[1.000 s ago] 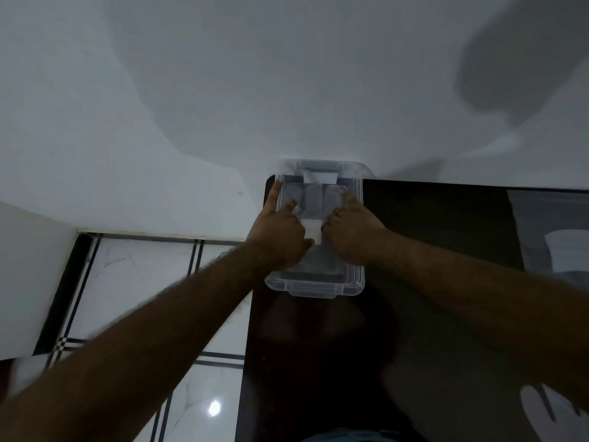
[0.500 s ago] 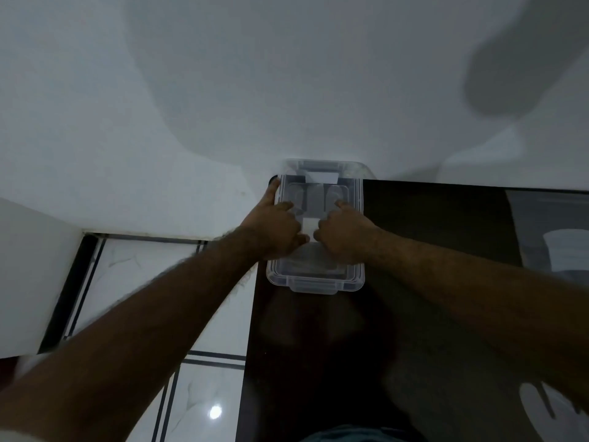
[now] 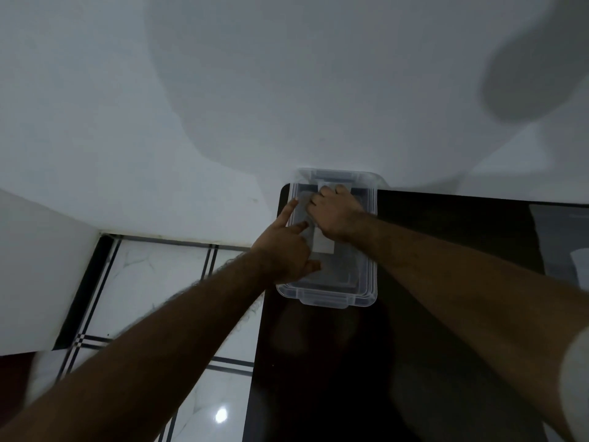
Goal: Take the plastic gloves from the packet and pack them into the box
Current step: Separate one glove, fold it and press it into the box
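A clear plastic box (image 3: 366, 291) stands at the far left corner of a dark glossy table (image 3: 446, 244), against the white wall. Inside it lie flat, see-through plastic gloves with a white paper strip (image 3: 323, 245) along the middle. My left hand (image 3: 287, 247) rests on the box's left side, index finger stretched along the rim, fingers spread on the gloves. My right hand (image 3: 334, 215) reaches deep into the box and presses on the gloves near the far end, knuckles bent. The packet is not in view.
The white wall (image 3: 287, 90) rises right behind the box. Left of the table the white tiled floor (image 3: 153, 282) with dark lines lies far below. A pale reflection shows on the table's far right (image 3: 567, 244).
My right hand has slid from the middle of the box to its far end. My left hand has drawn back a little toward the near left side, index finger now pointing along the rim.
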Action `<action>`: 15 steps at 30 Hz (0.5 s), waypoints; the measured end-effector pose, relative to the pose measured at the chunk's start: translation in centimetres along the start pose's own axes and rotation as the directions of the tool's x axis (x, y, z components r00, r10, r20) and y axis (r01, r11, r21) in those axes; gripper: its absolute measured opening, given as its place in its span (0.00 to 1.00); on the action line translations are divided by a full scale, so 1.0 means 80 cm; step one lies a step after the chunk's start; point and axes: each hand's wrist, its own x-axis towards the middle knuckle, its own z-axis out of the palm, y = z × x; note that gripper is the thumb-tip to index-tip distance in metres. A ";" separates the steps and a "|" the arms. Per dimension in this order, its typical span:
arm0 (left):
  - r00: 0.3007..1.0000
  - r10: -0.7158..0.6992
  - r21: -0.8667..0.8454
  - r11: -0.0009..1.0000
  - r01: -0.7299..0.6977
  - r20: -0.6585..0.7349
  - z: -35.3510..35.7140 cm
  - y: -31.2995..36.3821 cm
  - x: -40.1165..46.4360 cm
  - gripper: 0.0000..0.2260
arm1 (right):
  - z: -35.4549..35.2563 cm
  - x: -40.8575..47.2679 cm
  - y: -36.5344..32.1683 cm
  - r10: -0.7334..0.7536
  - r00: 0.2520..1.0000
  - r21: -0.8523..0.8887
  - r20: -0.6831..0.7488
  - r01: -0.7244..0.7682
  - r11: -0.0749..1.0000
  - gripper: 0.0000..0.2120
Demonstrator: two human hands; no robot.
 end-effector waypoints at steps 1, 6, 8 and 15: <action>1.000 0.016 -0.004 1.000 -0.016 0.002 0.004 0.004 0.000 0.34 | 0.001 -0.002 0.001 -0.008 1.000 -0.004 0.005 0.008 1.000 0.22; 1.000 0.002 -0.036 0.999 -0.002 0.015 0.007 0.016 -0.002 0.34 | 0.008 -0.014 0.008 -0.045 0.998 0.007 0.038 0.045 0.999 0.23; 1.000 -0.021 -0.057 0.998 0.020 -0.012 0.004 0.016 -0.004 0.34 | 0.008 -0.021 0.011 -0.041 0.998 0.015 0.045 0.041 0.999 0.23; 0.989 -0.111 0.109 0.987 0.121 -0.093 0.004 0.004 -0.010 0.43 | 0.011 -0.106 0.013 -0.110 0.991 -0.104 -0.082 0.102 0.989 0.08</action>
